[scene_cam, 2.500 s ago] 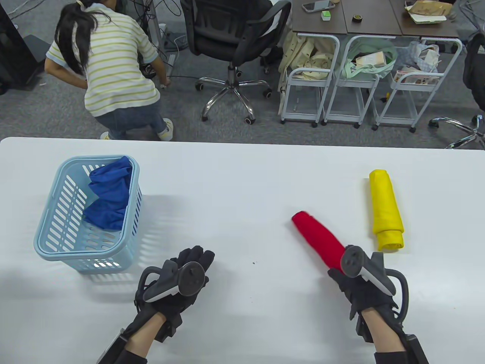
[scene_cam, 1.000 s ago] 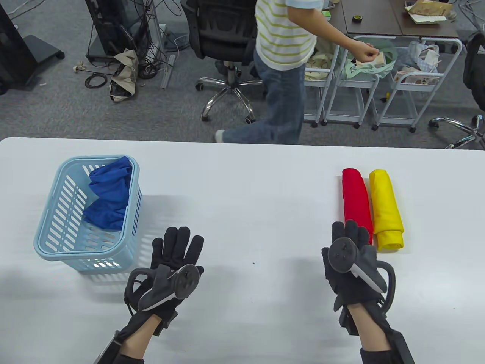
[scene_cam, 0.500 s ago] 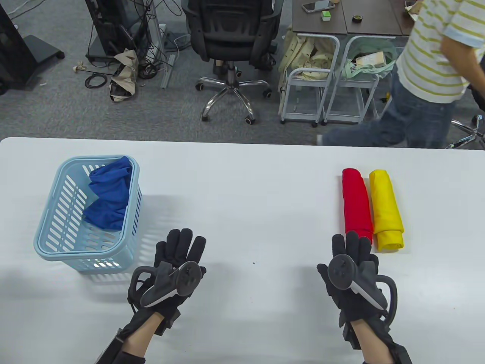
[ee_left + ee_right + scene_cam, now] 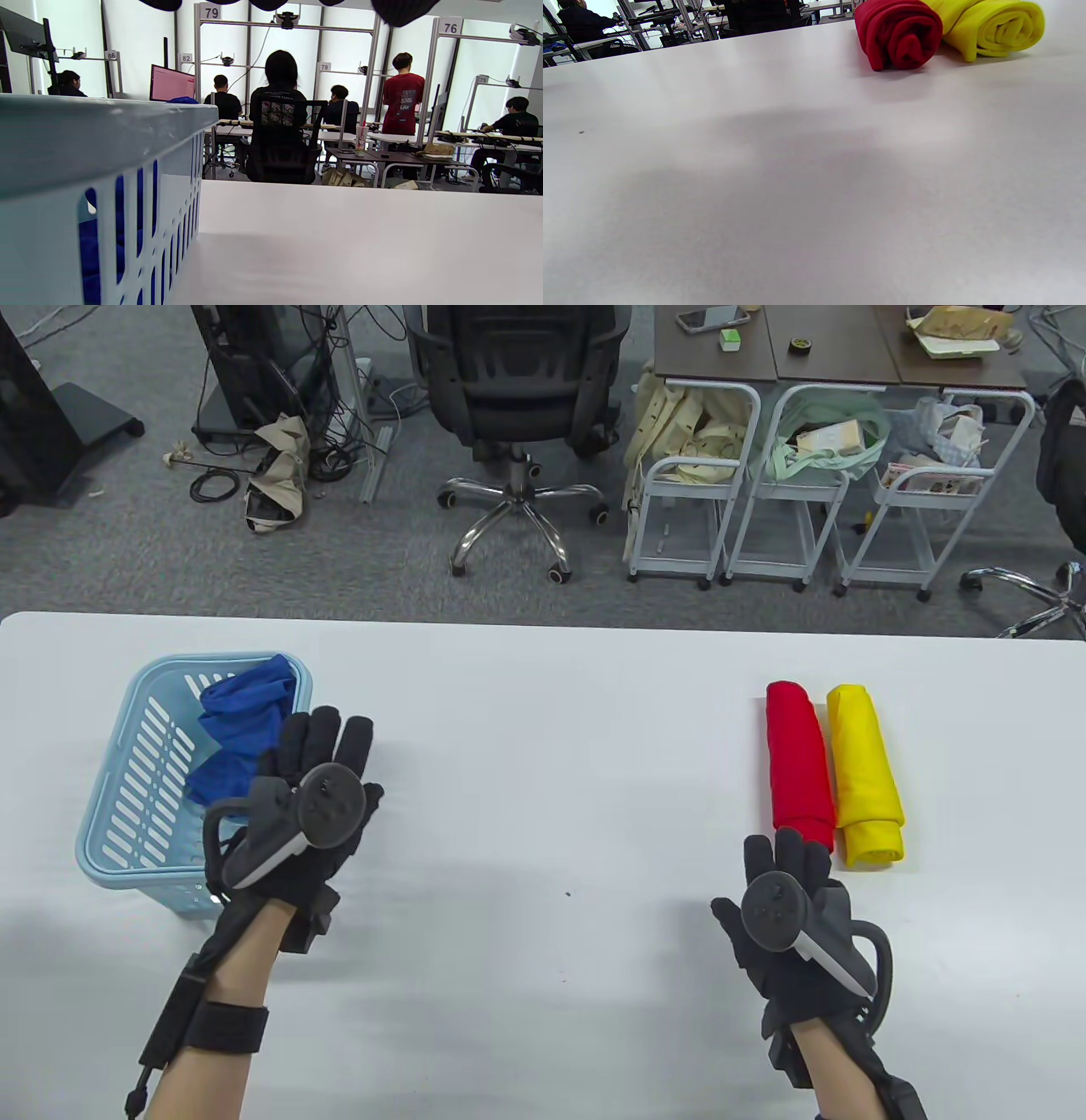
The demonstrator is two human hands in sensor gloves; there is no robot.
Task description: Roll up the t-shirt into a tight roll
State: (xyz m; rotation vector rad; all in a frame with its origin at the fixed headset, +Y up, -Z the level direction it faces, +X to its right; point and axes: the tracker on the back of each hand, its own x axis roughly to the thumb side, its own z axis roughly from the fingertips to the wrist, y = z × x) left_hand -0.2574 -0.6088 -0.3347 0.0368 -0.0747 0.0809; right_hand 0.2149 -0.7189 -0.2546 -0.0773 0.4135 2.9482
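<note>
A crumpled blue t-shirt (image 4: 242,729) lies in a light blue slotted basket (image 4: 119,780) at the table's left. My left hand (image 4: 318,751) hovers over the basket's right rim with fingers straight, holding nothing. In the left wrist view the basket (image 4: 127,140) fills the left side, blue cloth (image 4: 89,250) showing through its slots. A rolled red t-shirt (image 4: 797,755) lies against a rolled yellow t-shirt (image 4: 865,772) at the right. My right hand (image 4: 789,857) rests flat just below the red roll, fingers extended and empty. The right wrist view shows the ends of the red roll (image 4: 899,36) and yellow roll (image 4: 997,27).
The white table (image 4: 543,712) stretches between the basket and the rolls. Beyond its far edge stand a black office chair (image 4: 517,390) and white wire carts (image 4: 764,483) on grey carpet. People sit at desks in the left wrist view.
My left hand moved up and left from the table's front to the basket's right rim. The right hand stayed by the red roll. A person in a striped shirt has walked out of view.
</note>
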